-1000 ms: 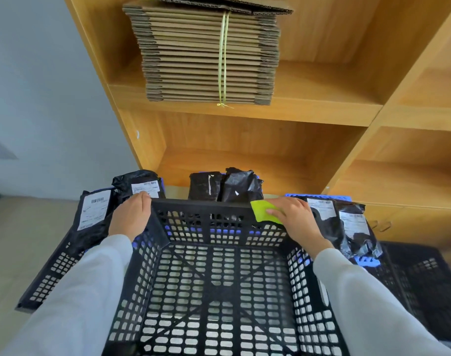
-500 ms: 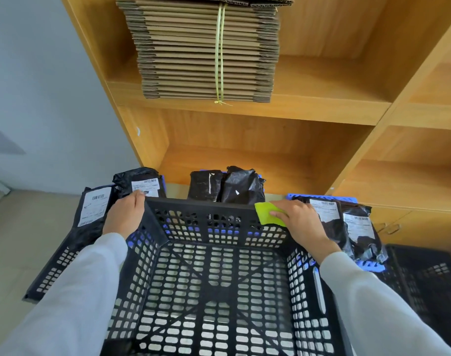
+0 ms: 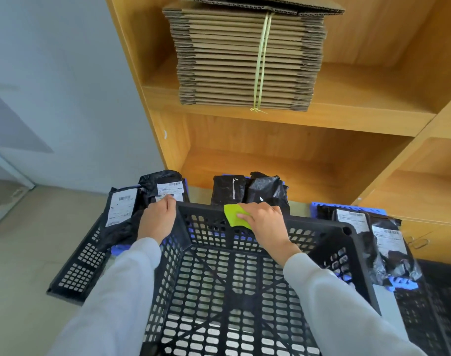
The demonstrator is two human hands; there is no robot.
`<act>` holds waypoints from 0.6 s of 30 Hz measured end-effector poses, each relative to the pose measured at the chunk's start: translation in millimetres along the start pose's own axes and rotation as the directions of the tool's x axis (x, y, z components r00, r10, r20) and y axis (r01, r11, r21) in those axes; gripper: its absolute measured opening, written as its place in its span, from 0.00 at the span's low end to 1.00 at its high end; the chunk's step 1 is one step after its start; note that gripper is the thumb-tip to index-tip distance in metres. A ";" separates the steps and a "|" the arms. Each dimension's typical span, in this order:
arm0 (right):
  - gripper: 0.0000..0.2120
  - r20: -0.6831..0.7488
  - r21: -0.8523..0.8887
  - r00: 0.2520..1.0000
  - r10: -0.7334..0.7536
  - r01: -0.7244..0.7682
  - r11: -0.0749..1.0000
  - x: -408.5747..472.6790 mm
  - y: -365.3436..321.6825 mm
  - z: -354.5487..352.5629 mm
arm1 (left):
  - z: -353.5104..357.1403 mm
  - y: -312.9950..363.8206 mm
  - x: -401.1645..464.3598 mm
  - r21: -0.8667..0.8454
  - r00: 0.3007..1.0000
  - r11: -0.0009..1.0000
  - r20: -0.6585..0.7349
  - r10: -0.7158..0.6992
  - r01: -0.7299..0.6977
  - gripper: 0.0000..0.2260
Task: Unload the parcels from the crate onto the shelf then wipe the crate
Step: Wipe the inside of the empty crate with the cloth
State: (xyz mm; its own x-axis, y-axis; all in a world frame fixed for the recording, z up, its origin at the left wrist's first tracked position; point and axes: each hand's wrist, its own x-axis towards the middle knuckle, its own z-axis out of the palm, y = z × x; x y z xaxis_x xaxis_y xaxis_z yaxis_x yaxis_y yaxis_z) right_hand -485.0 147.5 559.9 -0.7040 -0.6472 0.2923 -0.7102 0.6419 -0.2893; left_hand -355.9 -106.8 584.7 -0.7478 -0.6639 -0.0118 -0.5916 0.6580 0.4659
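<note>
An empty black lattice crate (image 3: 319,226) fills the lower middle of the view. My left hand (image 3: 157,220) grips its far-left corner. My right hand (image 3: 264,222) presses a yellow-green cloth (image 3: 233,214) on the middle of the crate's far rim. Black parcels with white labels lie beyond the crate: two at the left (image 3: 121,209), two dark ones in the middle (image 3: 268,190), and two at the right (image 3: 388,240). The wooden shelf (image 3: 283,160) stands behind them.
A tied stack of flat cardboard (image 3: 247,60) sits on the upper shelf. Another black crate (image 3: 78,268) lies at the left under parcels, and one more (image 3: 437,304) at the right. Blue plastic pieces (image 3: 347,208) show beneath the parcels. A grey wall is at the left.
My right hand has slid the cloth leftward along the crate's far rim, from its right corner to the middle. My left hand has kept its grip on the left corner.
</note>
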 end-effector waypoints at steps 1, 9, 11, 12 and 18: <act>0.11 -0.002 0.008 1.000 0.005 -0.005 1.000 4.0 -9.3 3.9 | 1.2 -0.7 0.9 0.021 1.000 1.000 0.001 0.015 -0.015 0.17; 0.11 -0.008 0.046 1.000 0.000 0.001 0.999 34.9 -77.3 36.1 | 4.1 -13.4 8.1 -0.006 0.999 1.000 0.035 0.031 -0.031 0.15; 0.10 0.013 0.062 1.000 0.005 -0.006 0.998 42.8 -92.6 43.6 | 4.6 -11.8 8.8 -0.029 0.999 0.998 0.017 0.052 -0.052 0.15; 0.09 0.017 0.067 1.000 0.006 -0.007 0.998 46.5 -100.8 48.6 | 5.4 -12.0 8.4 -0.051 0.998 0.997 0.004 0.061 -0.061 0.15; 0.06 0.013 -0.032 0.995 -0.098 0.099 0.995 64.8 -140.9 64.0 | 5.4 -14.0 6.5 -0.114 1.000 0.993 0.022 0.001 0.002 0.14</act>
State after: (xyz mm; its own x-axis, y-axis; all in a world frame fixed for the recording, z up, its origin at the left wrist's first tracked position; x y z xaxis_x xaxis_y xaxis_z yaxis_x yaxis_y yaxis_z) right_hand -430.6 -11.2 561.3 -0.6306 -0.7126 0.3073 -0.7759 0.5875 -0.2299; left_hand -354.1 -118.4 573.3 -0.7544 -0.6557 -0.0307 -0.5547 0.6119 0.5638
